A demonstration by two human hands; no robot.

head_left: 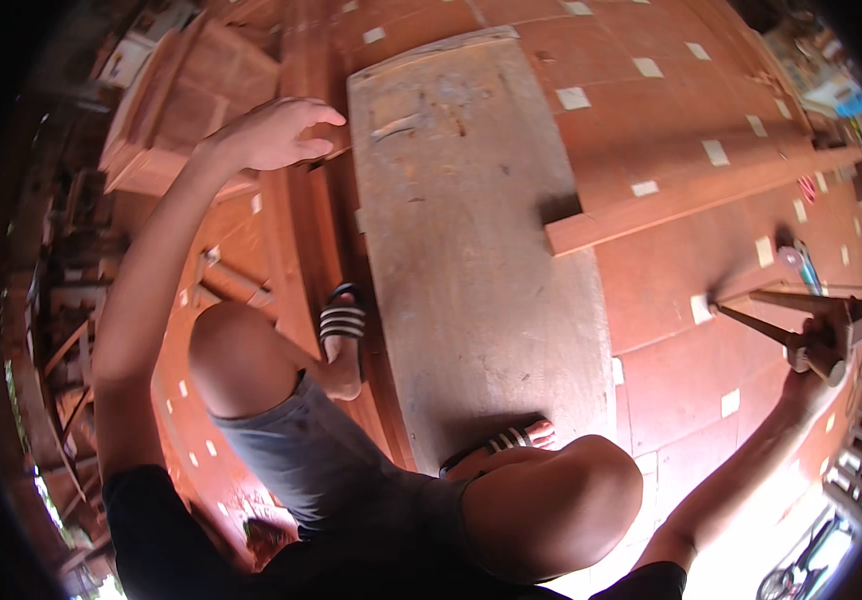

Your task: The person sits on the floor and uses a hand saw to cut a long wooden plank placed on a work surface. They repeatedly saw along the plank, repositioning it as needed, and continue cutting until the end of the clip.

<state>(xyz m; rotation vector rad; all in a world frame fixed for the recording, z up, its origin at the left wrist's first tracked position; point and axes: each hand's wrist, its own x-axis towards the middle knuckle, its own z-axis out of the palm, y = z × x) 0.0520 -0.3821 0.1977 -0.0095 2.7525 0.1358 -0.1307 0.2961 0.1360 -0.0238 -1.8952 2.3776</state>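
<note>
My left hand [281, 133] is raised at the upper left, fingers loosely curved and apart, with nothing in it. It hovers beside the left edge of a long, worn wooden board [481, 250] that lies between my feet. At the far right, my right hand [823, 345] is closed around part of a small wooden frame with thin legs [766, 325], perhaps a little stool; its exact kind I cannot make out. A squared wooden beam [671, 205] has its near end over the board's right side.
Reddish floor tiles with small pale squares surround the board. Long timbers [301, 220] run along its left side, past my sandalled left foot [342, 325]. A panelled wooden piece [216, 85] stands at the upper left. My right foot [511, 440] rests on the board.
</note>
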